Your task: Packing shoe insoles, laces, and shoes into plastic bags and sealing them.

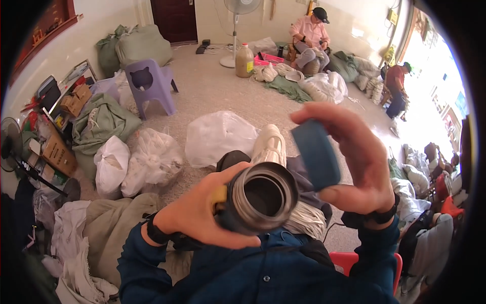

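My left hand (197, 207) is wrapped round a dark thermos bottle (286, 190), whose wide metal mouth faces up toward me, uncapped. The inside looks dark, and I cannot tell what it holds. To the right of the mouth and apart from it, my right hand (362, 162) grips a blue cap (317, 152) between thumb and fingers, tilted on its side. A bundle of pale strands (306, 220) lies by my lap, partly behind the bottle.
A white plastic bag (221, 138) lies on the floor ahead. Stuffed bags (152, 159) and a purple chair (151, 88) stand left. Farther off are a standing fan (235, 35), a large jug (244, 62), a seated person in pink (310, 38) and another person (396, 88) by the bright doorway.
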The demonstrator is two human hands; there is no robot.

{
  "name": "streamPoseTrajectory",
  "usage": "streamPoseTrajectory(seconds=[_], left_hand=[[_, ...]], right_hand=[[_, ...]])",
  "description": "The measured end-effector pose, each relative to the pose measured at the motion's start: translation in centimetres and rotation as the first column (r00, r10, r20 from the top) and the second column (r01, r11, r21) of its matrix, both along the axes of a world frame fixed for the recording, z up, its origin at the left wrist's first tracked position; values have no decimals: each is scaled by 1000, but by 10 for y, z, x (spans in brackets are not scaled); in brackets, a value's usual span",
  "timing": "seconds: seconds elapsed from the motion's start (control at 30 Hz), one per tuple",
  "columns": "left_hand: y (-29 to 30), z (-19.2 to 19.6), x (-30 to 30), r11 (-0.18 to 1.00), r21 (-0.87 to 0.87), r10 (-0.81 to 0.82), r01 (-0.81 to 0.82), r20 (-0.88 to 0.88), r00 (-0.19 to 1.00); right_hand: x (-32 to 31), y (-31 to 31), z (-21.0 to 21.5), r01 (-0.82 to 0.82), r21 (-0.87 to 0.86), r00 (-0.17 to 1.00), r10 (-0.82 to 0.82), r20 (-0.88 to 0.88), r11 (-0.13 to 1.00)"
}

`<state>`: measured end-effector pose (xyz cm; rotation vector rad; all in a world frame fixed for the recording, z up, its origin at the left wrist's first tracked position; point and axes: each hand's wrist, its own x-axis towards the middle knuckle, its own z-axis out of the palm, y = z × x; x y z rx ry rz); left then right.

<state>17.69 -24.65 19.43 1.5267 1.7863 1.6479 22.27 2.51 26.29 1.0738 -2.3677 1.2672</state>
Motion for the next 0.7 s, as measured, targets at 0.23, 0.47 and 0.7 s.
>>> streamPoseTrajectory(seconds=[0.23, 0.47, 0.7], left_hand=[[0, -23, -14, 987, -117, -50, 107, 408, 912], [5, -45, -25, 947, -71, -223, 314, 560, 798], [3, -58, -28, 943, 19, -282, 333, 580, 765]], right_hand=[[-18, -12, -3, -95, 193, 995, 88, 47, 977], [-30, -23, 2, -263, 238, 965, 254, 68, 935], [-34, -28, -6, -325, 71, 920, 298, 253, 943]])
